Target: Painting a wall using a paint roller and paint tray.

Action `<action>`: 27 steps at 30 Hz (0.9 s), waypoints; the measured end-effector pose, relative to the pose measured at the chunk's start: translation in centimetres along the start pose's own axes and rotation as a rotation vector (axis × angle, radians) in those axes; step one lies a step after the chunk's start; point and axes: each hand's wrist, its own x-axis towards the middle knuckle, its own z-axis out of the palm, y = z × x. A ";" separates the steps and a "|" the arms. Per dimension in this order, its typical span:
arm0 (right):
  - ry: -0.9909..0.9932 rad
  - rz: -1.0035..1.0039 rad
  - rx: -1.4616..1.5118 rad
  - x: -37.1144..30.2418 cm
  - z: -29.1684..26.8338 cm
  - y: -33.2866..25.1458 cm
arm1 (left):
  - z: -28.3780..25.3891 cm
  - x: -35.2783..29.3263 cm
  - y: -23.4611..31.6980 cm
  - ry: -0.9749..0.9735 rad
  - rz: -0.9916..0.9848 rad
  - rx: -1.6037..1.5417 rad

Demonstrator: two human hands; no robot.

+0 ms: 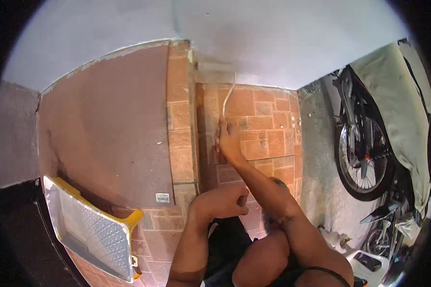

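Right hand [229, 141] grips a paint roller with a thin, bent white wire frame [229, 95], its blurred head near the pale painted wall's [282, 48] foot; left hand [220, 203] curls loosely closed. Grey textured paint tray with yellow edging [103, 233] sits left.

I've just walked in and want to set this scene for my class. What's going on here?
The person's right hand grips what looks like a paint roller, its blurred head at the foot of the pale wall. The left hand is curled lower down, nothing visible in it. At lower left is a yellow-edged paint tray, near a brown sheet covering part of the tiled floor.
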 end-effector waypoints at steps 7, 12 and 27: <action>0.037 -0.044 -0.157 0.2 -1.1 -3.4 | -1.3 0.7 1.3 -0.218 -0.122 0.102; 0.062 0.036 -0.118 0.6 -0.2 2.0 | -1.1 0.8 1.3 -0.177 -0.114 0.114; 0.063 -0.080 -0.217 1.1 -2.0 1.3 | -1.0 1.1 2.3 -0.152 0.021 0.027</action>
